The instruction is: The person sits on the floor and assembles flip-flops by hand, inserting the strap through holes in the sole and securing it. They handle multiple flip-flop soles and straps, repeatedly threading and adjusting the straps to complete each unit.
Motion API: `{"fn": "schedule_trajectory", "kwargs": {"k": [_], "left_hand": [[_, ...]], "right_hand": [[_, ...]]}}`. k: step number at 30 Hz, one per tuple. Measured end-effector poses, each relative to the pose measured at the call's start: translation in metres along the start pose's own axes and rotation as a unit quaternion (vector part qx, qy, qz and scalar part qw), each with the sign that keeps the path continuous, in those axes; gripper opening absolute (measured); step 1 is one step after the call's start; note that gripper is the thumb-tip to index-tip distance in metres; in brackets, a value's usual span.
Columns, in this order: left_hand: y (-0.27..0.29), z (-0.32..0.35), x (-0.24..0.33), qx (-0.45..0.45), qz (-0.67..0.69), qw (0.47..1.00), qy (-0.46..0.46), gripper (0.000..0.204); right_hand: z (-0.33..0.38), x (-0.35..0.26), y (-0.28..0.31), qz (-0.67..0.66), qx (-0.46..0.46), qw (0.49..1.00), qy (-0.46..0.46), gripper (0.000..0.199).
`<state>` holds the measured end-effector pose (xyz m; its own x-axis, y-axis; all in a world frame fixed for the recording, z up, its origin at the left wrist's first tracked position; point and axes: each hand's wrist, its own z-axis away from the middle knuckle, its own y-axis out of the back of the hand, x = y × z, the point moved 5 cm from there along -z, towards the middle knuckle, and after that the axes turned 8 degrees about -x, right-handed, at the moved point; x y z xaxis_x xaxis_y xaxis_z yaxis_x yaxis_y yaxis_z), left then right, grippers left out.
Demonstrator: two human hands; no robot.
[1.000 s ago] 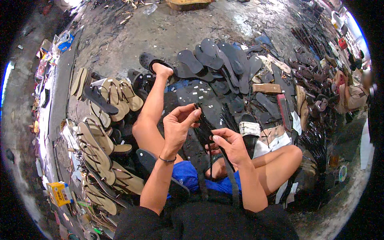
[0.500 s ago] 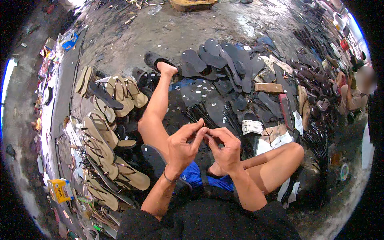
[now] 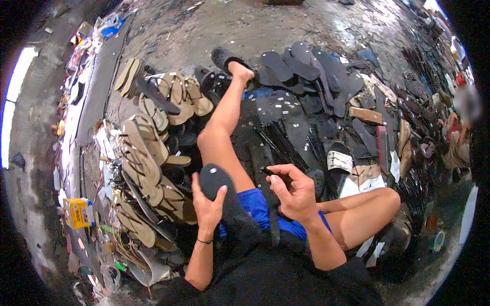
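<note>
My left hand (image 3: 207,211) grips a dark sandal sole (image 3: 215,181) over my lap, thumb on its face and fingers along its outer edge. The sole is tilted, with a small pale spot near its upper end. To its right, my right hand (image 3: 296,196) is closed in a pinch on a small black piece (image 3: 266,171), apart from the sole. Whether that piece is the end of a strap cannot be made out. Beside my left hand lie finished tan flip-flops (image 3: 140,158) with dark thongs.
Dark soles (image 3: 275,66) are heaped beyond my outstretched foot. Bundles of thin black straps (image 3: 283,145) lie between my legs. On the right are a wooden block (image 3: 365,115) and piled scraps; a yellow box (image 3: 79,213) stands far left. Another person sits at the right edge.
My hands, pinched together before, have parted. The left has taken hold of the dark sole that lay by my left thigh; the right still pinches. The view has shifted, moving the scene rightward.
</note>
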<state>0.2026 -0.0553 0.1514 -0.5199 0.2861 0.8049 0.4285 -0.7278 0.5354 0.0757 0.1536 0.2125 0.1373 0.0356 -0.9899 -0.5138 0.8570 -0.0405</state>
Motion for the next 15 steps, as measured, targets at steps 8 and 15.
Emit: {"fn": "schedule_trajectory", "kwargs": {"k": [8, 15], "left_hand": [[-0.012, 0.025, 0.076, -0.139, 0.195, 0.967, -0.084, 0.041], [-0.021, 0.037, 0.076, -0.206, 0.227, 0.951, -0.042, 0.035]], "right_hand": [[0.003, -0.018, -0.019, 0.213, -0.031, 0.974, 0.074, 0.016], [0.017, -0.020, -0.005, 0.254, -0.039, 0.965, 0.055, 0.018]]}}
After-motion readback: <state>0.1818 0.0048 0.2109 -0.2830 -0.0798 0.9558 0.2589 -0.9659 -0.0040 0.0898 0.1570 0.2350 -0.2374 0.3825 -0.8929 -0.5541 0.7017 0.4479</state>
